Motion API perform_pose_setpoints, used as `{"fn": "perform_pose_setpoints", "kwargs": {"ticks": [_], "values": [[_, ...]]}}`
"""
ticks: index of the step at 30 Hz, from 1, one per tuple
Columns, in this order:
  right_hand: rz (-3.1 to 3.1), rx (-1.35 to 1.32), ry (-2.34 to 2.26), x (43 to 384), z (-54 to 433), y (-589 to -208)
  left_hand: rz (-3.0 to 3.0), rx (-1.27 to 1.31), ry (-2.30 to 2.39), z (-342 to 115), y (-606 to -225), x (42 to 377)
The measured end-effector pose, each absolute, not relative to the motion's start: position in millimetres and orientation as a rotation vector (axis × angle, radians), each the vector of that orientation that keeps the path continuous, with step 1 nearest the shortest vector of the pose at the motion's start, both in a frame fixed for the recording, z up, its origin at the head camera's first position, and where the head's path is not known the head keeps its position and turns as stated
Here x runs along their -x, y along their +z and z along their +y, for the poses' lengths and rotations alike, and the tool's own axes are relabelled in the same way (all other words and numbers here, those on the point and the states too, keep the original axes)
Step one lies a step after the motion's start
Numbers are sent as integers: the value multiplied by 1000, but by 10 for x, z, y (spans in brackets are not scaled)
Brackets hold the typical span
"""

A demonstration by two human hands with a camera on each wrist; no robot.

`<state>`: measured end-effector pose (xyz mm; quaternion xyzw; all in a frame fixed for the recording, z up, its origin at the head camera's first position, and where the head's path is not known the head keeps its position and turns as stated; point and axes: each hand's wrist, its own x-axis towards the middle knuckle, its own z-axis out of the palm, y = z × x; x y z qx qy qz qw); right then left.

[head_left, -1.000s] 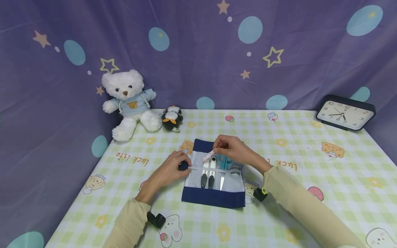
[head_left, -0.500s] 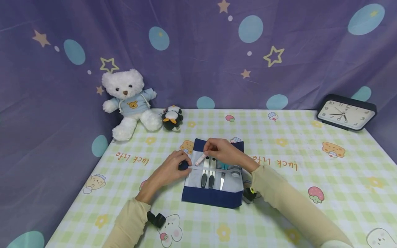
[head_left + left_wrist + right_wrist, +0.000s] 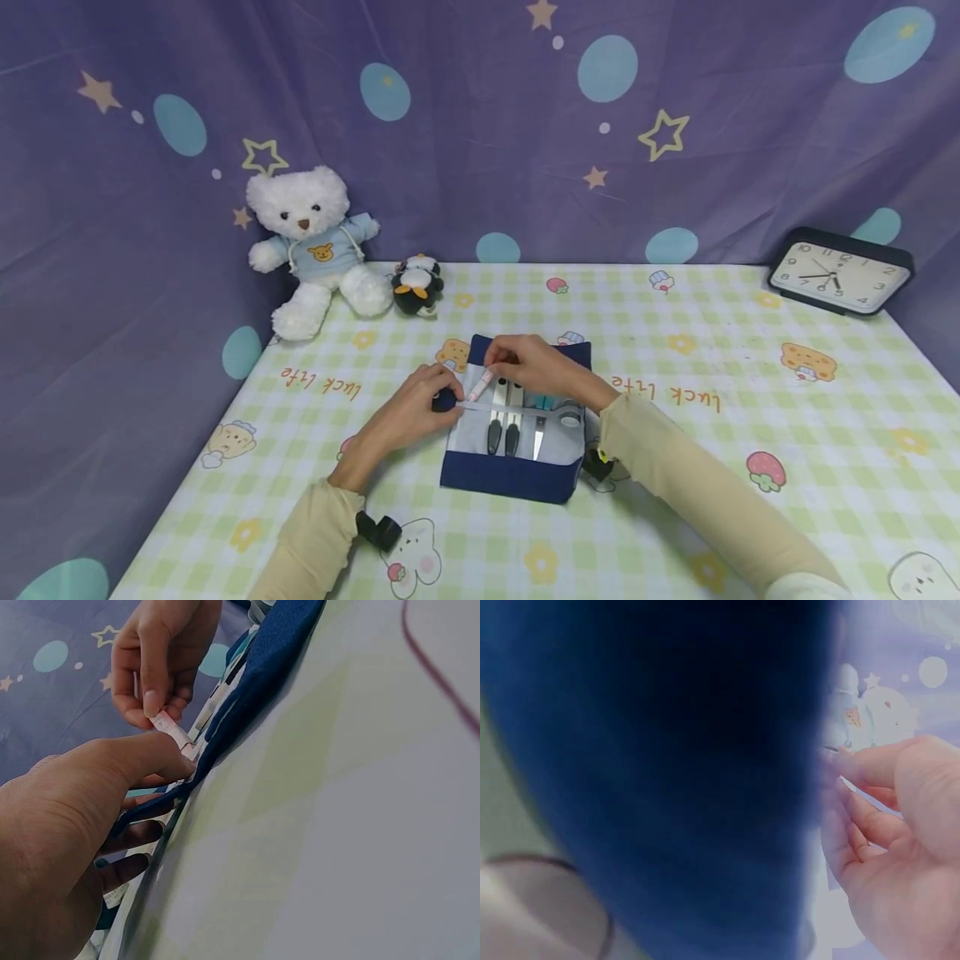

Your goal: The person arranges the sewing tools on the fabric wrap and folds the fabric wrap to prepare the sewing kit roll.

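Note:
A navy roll-up pouch (image 3: 510, 477) with a pale grey lining lies unfolded on the table. My left hand (image 3: 412, 406) grips its left edge beside the pale elastic band, thumb on top and fingers underneath in the left wrist view. Between thumb and fingers, my right hand (image 3: 528, 364) pinches a slim white-and-pink stick (image 3: 481, 385), its lower end at the elastic near my left thumb. Under the band lie two slim white tools with black ends (image 3: 512, 433), scissors (image 3: 539, 435) with teal handles, partly hidden by my right hand, and a small round grey item (image 3: 570, 414).
At the back left sit a white teddy bear (image 3: 318, 250) and a small penguin plush (image 3: 417, 286). A black-framed clock (image 3: 840, 272) stands at the back right. The checked tablecloth (image 3: 675, 517) runs up to a purple curtain (image 3: 480, 125).
My right hand has moved left with the white-and-pink stick, bringing its end down to the elastic by my left thumb. The left hand stays on the pouch's edge.

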<state>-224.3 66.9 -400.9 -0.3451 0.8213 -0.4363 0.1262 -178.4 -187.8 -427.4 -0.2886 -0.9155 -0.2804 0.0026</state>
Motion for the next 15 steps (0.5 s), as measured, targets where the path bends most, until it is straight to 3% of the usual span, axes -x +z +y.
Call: {"fn": "perform_pose_setpoints", "kwargs": {"ticks": [15], "values": [[2389,1139,-976,2372,560,-3770,-2862,921,-880,-1877,-4271,1785]]}}
